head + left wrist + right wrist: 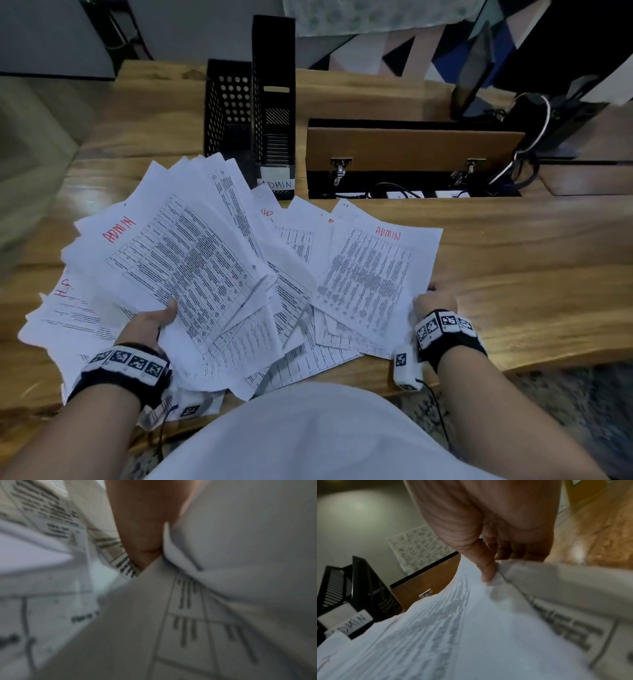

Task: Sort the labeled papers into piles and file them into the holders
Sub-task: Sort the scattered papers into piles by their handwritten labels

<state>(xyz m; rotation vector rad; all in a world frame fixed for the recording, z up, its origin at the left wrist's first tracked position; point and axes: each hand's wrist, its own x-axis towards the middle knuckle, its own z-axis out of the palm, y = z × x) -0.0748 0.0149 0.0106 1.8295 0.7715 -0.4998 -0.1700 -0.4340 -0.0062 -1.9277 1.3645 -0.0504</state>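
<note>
barely begun: left hand (pixel 150 322) grips fanned papers (pixel 178 253), right hand (pixel 433 301) pinches an admin sheet (pixel 373 274), holders (pixel 253 102) look empty.

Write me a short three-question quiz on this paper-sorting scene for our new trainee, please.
1. True or false: the right hand pinches the lower right corner of a sheet marked ADMIN.
2. Which word is on the label of the tall black holder? A) ADMIN B) SALES C) LEGAL
3. Fill in: the left hand grips a fanned stack of papers whose top sheet reads ____ in red.

Key: 1 true; 2 A; 3 ADMIN.
</note>
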